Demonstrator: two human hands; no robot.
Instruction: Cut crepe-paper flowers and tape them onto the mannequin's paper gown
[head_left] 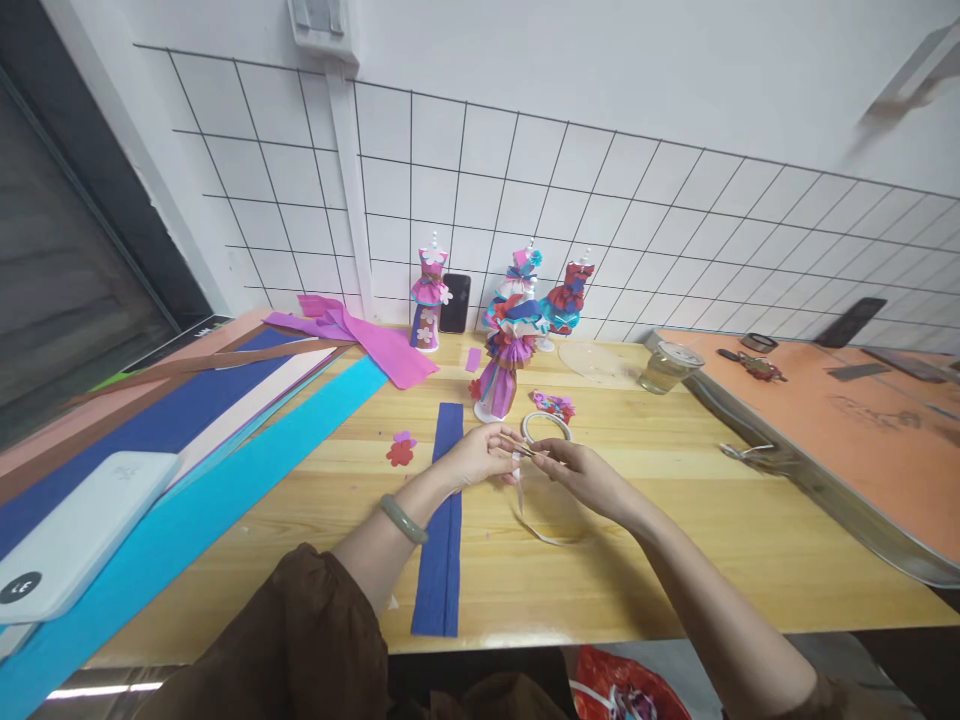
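My left hand [484,455], with a bangle on its wrist, is closed in a pinch on a narrow white strip of tape [519,492]. The strip hangs down and curls over the wooden table. My right hand [577,472] is closed on a small, thin, pointed tool [525,451], mostly hidden by the fingers, its tip at the strip. Just behind the hands lies a roll of tape [568,430]. A dark blue crepe paper strip [437,560] runs under my left forearm. Red and purple paper flowers [400,452] lie left of it.
Small dress forms in paper dresses [498,388] stand at the back beside a phone [454,303]. Coloured crepe paper [300,430] and a white power bank [97,530] cover the left. A cup of liquid [667,368] stands right, near an orange-topped surface [840,430].
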